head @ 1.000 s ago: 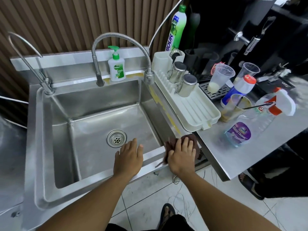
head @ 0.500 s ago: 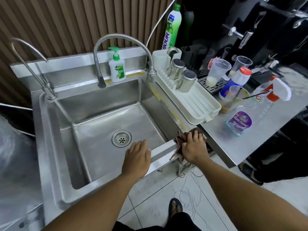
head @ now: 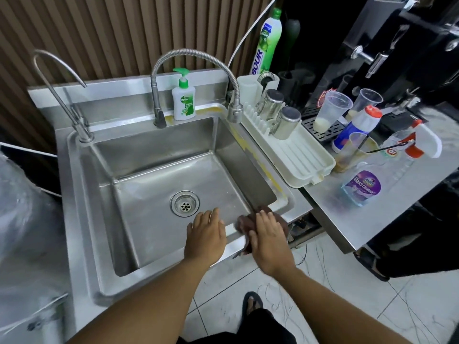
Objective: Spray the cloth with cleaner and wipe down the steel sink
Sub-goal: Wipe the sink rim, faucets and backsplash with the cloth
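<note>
**A:** Where is the cloth?

**B:** The crumpled dark-brown cloth (head: 244, 223) lies on the front rim of the square stainless-steel sink (head: 74, 199), near its right-hand corner; the right hand (head: 269, 238) presses down on it.

**A:** And the grip?

**B:** Wide on both sides. The right hand's fingers lie straight across the cloth and pinch nothing; the left hand (head: 206, 235) rests flat on the same rim just beside it, fingertips over the basin edge, holding nothing.

**A:** How will the cloth handle?

**B:** Soft, light and limp, I judge; it bunches under the palm, and a corner hangs off the rim's outer edge. On smooth steel it should slide readily, so a flat palm over its middle suits wiping; to lift it, pinch the bunched folds showing left of the hand.

**A:** The cleaner?

**B:** The clear trigger spray bottle with the purple label (head: 365, 184) stands on the steel table (head: 330, 214), well apart from both hands; whether the cloth is damp I cannot tell.
</note>
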{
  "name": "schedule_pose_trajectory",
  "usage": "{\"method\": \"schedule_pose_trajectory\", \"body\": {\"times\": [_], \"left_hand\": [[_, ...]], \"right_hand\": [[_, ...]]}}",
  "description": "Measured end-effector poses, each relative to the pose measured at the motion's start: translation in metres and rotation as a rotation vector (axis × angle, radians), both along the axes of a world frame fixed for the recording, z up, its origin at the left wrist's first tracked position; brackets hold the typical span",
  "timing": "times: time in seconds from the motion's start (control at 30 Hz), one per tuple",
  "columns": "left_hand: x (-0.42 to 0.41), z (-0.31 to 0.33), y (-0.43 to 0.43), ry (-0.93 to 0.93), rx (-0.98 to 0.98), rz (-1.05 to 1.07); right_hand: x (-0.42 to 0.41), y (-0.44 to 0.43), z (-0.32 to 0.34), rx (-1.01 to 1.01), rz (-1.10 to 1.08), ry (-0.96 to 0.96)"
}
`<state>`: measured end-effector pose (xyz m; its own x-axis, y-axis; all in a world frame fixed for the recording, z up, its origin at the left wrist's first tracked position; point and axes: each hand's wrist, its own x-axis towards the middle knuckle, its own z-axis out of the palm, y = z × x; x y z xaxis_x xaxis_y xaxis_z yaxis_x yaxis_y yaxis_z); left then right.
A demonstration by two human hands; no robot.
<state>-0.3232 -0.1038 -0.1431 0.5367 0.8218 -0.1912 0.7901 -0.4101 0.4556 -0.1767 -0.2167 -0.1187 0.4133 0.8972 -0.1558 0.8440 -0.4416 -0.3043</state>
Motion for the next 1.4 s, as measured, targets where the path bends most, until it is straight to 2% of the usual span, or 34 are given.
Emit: {"method": "schedule_pose_trajectory", "body": {"times": [0.1,0.17,0.27,0.33,0.47,0.53,0.6,0.8,0.97,1.03,1.1,1.17,1.23,1.3,1.4], "left_hand": [[0.003,-0.004,0.002,0.047,-0.038,0.023],[0.007,-0.004,0.002,0.057,-0.053,0.07],[0.013,-0.003,0.003,0.065,-0.088,0.184],[0.017,-0.003,0.005,0.081,-0.106,0.265],[0.021,-0.004,0.005,0.141,-0.089,0.337],[0.023,-0.003,0.003,0.163,-0.068,0.352],[0.024,-0.002,0.001,0.175,-0.047,0.363],[0.025,-0.003,-0.001,0.239,-0.032,0.349],[0.026,-0.002,0.001,0.289,-0.098,0.33],[0.029,0.001,0.004,0.294,-0.168,0.322],[0.032,0.003,0.011,0.281,-0.263,0.305],[0.035,0.003,0.021,0.228,-0.37,0.284],[0.038,0.004,0.033,0.164,-0.437,0.255],[0.041,0.007,0.045,0.113,-0.459,0.212],[0.044,0.015,0.064,0.056,-0.442,0.156]], "right_hand": [[0.07,0.017,-0.003,-0.043,-0.201,-0.062],[0.096,0.025,-0.004,-0.064,-0.23,-0.093],[0.081,0.024,-0.007,-0.03,-0.202,-0.108],[0.048,0.015,-0.008,0.005,-0.068,-0.057],[-0.003,-0.008,-0.013,0.08,0.405,-0.046],[0.009,-0.011,-0.016,0.071,0.542,-0.035],[0.04,-0.012,-0.015,0.031,0.579,-0.023],[0.138,-0.013,-0.012,0.068,0.198,-0.043],[0.099,-0.004,-0.01,0.025,0.006,-0.005],[0.074,-0.002,-0.008,0.018,0.029,-0.014],[0.055,-0.001,-0.008,0.033,0.141,-0.034],[0.044,0.0,-0.007,0.001,0.275,-0.018],[0.043,0.0,-0.003,0.01,0.308,-0.054],[0.045,-0.006,0.0,0.029,0.187,-0.148],[0.046,-0.011,0.001,0.076,-0.126,-0.172]]}}
